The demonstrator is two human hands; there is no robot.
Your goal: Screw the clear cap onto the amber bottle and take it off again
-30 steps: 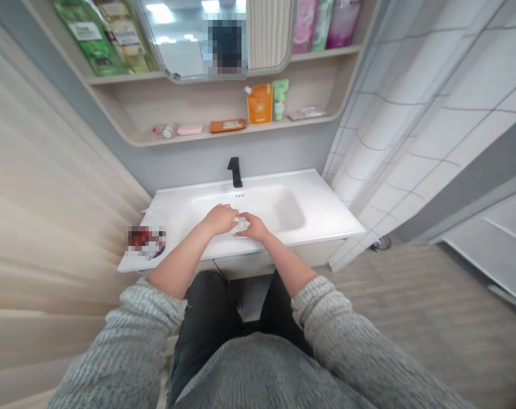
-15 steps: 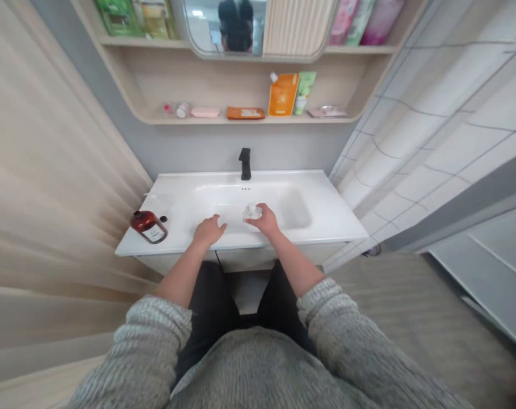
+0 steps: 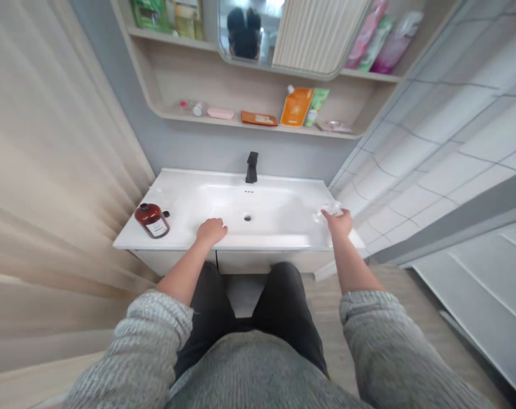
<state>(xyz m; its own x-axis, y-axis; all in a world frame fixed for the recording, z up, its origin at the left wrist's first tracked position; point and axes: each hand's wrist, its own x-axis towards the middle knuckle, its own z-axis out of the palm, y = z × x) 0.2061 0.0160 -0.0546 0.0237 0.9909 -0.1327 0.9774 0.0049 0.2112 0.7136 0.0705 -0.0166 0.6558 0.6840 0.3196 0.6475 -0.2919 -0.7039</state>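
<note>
My right hand pinches a small clear container over the right end of the white counter, beside the basin. My left hand is over the front left of the white basin, its fingers curled in with nothing visible in them. On the counter's left end a brown bottle with a white label leans at a slant, and a small black cap is beside it. A faint clear object, hard to make out, is behind the cap.
A black faucet stands behind the basin. Above it, a wooden shelf holds an orange pouch, a green tube, a pink box and a flat orange packet. A beige curtain hangs at left.
My right hand has moved right with the clear container, from above the basin to the counter's right end. The fingers of my left hand have curled in. The view has shifted slightly.
</note>
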